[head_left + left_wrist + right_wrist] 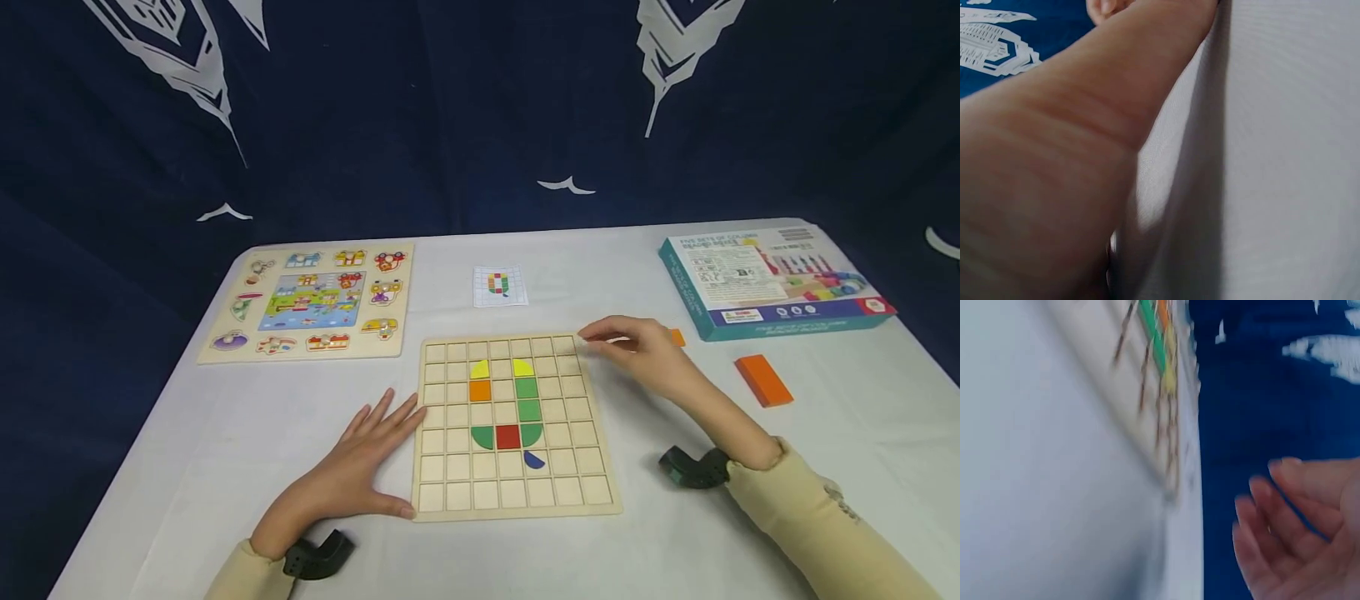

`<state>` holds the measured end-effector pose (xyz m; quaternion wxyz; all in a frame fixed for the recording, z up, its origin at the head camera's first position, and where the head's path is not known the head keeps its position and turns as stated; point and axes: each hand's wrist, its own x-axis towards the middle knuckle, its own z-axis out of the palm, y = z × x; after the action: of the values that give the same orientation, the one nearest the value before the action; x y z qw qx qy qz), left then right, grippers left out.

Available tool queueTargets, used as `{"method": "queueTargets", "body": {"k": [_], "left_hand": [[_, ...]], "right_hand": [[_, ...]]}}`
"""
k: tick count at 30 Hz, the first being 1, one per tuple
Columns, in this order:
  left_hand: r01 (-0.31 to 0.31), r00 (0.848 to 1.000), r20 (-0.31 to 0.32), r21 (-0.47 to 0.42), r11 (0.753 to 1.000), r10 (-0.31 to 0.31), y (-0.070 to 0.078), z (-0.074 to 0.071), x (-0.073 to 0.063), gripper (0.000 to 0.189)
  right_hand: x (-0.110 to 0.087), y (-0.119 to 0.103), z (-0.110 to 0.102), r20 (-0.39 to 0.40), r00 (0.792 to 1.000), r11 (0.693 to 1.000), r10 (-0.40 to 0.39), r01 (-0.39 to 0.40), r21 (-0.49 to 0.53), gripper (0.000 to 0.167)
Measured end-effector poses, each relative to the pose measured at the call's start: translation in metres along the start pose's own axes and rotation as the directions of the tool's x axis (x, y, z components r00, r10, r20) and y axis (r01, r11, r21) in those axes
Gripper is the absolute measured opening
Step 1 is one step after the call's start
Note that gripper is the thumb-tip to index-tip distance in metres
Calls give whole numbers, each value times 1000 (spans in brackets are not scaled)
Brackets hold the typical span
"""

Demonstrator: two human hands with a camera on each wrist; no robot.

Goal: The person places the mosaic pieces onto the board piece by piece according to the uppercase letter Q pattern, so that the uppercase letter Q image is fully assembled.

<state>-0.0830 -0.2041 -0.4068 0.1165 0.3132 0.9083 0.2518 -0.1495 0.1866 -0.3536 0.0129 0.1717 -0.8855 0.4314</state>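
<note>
A wooden grid board lies on the table, with an orange square, a red square, a blue rounded piece, and several yellow and green pieces in its cells. My left hand lies with spread fingers against the board's left edge, fingertips and thumb touching it. My right hand hovers by the board's far right corner. Its fingers bend loosely toward the thumb, and the right wrist view shows nothing held between them. The left wrist view shows mostly forearm and cloth.
A small pattern card lies beyond the board. At the back left is a wooden picture puzzle; at the back right, a cardboard toy box. An orange block lies before the box, and another orange piece shows partly behind my right hand.
</note>
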Motion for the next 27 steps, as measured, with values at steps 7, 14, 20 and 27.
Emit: {"method": "queueTargets", "body": {"k": [7,14,20,27], "left_hand": [[-5,1000,-8,6,1000,5,0,-1,-2,118],[-10,1000,-5,5,1000,10,0,0,-1,118],[-16,1000,-10,7,1000,16,1,0,-1,118],[-3,1000,-6,6,1000,3,2,-1,0,118]], "right_hand": [[-22,34,-27,-88,982,979,168,-177,-100,46],[-27,53,-32,-48,968,959,245,-249,-136,52],[-28,60,-33,-95,964,947,247,-261,-187,47],[-28,65,-31,-152,965,946,215,-244,-212,38]]}}
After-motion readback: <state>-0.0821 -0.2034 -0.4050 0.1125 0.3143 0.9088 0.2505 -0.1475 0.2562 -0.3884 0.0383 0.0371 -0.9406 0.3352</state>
